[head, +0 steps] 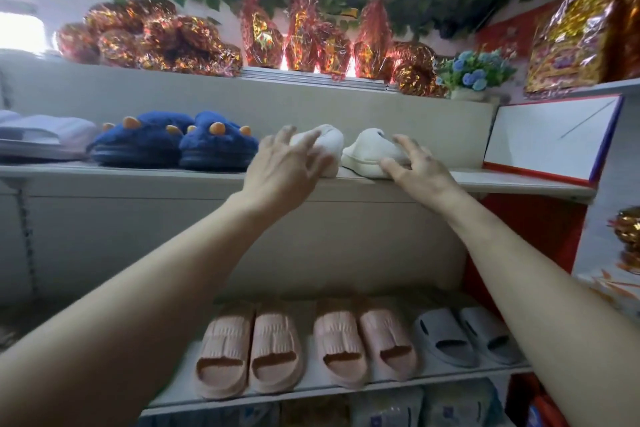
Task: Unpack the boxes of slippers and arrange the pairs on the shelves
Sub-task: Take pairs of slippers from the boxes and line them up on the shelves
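Two white slippers sit side by side on the upper shelf [512,180]. My left hand [284,166] rests on the left white slipper [329,144], fingers spread around its near end. The right white slipper [367,149] lies under my right hand [415,166], thumb at its front edge and fingers over its right side. Left of them stands a pair of blue plush slippers [173,142] with orange spikes, then a white pair [45,139] at the far left.
The lower shelf [311,392] carries two pink slide pairs [304,347] and a grey pair [467,340]. A red-edged open box lid [550,139] leans at the upper shelf's right end. Foil-wrapped red and gold packs [156,38] and a blue flower pot [474,76] line the top ledge.
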Available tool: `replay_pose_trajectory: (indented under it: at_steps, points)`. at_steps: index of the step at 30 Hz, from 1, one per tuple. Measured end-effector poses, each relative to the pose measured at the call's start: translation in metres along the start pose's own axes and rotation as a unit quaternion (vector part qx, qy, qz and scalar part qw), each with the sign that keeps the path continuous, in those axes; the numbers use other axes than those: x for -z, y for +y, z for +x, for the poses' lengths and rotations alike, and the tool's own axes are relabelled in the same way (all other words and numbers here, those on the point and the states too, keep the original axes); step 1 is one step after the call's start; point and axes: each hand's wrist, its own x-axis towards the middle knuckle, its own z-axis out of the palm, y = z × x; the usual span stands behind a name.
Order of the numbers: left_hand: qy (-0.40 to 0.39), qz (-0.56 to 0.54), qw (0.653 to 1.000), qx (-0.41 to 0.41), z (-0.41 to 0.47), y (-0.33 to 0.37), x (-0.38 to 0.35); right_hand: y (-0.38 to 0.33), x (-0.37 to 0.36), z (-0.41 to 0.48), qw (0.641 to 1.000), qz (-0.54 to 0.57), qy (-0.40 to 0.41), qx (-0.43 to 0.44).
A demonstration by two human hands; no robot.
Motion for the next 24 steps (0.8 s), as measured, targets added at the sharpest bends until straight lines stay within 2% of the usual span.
replay_pose_trajectory:
  at_steps: [3, 13, 18, 24]
  points:
    - [-0.033, 0.003, 0.999, -0.005, 0.006, -0.002, -0.022, 0.001, -0.014, 0.009, 0.998, -0.053, -0.005, 0.024]
    - [-0.016, 0.034, 0.999, 0.028, 0.016, -0.003, -0.045, -0.001, -0.035, 0.017, 0.993, -0.104, -0.011, 0.061]
    - [-0.030, 0.017, 0.999, -0.026, 0.005, -0.012, -0.039, -0.002, -0.031, 0.009, 0.988, -0.136, -0.008, 0.072]
    - [0.025, -0.001, 0.995, -0.099, -0.060, -0.034, -0.012, -0.007, -0.033, -0.042, 0.949, -0.242, 0.074, 0.187]
